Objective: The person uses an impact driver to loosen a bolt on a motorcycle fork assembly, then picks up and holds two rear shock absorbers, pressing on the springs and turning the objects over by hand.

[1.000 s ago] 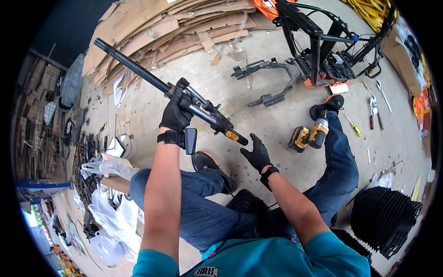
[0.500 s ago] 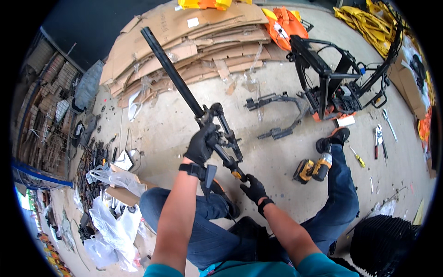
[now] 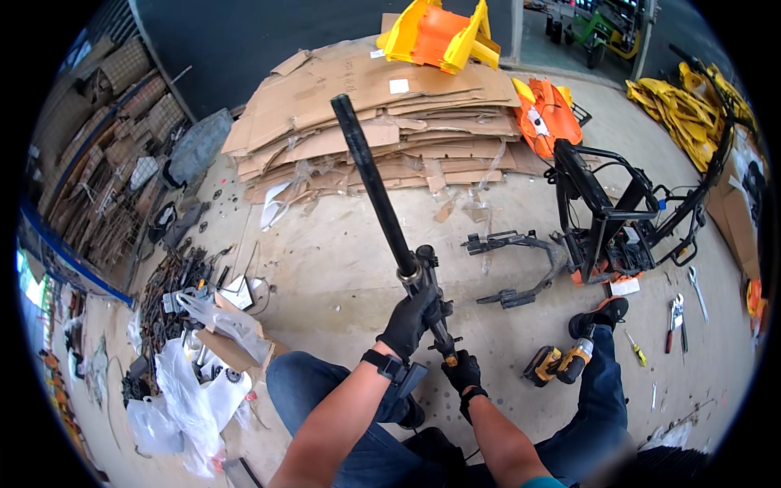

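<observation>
L hand [image 3: 407,321] closed round mid of blk fork [image 3: 395,232], R hand [image 3: 462,371] round btm end

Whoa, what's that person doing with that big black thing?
They're holding a long black metal fork with both gloved hands. The left hand grips it below the long tube, and the right hand holds the lower end. A yellow and black drill is by the right leg, and a screwdriver lies nearby. Farther off are a black frame and a cardboard pile.
</observation>
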Demonstrator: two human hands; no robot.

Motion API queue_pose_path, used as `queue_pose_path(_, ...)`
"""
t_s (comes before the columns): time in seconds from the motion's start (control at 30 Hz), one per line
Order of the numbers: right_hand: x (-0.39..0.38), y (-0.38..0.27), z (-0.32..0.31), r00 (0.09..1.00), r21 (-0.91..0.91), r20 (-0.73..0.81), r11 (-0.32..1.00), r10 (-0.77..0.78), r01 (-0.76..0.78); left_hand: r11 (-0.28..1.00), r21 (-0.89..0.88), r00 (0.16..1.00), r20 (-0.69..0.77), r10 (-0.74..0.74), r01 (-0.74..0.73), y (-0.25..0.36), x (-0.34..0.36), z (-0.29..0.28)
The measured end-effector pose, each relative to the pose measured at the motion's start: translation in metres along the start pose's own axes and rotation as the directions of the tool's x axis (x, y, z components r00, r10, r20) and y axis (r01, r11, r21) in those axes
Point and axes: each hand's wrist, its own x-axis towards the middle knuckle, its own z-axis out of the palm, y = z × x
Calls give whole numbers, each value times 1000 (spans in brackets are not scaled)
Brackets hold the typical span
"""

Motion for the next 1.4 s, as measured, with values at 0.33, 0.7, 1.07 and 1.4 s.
queue_pose_path(0.33,-16,6,12,989,124,-137,989,-57,74,995,89,999,-6,-37,37,3,-22,11)
queue_pose_path(0.7,-37,-7,-10,965,264,-242,950,-103,168,994,-106,995,-95,-39,29,26,-36,56)
queue_pose_path(1.07,-34,-71,-35,997,469,-19,881,75,-57,998,-2,951,-301,61,-65,78,80,5)
queue_pose_path(1.4,110,-165,-37,986,367,-116,918,-116,151,976,8,971,-101,218,-219,205,210,-11)
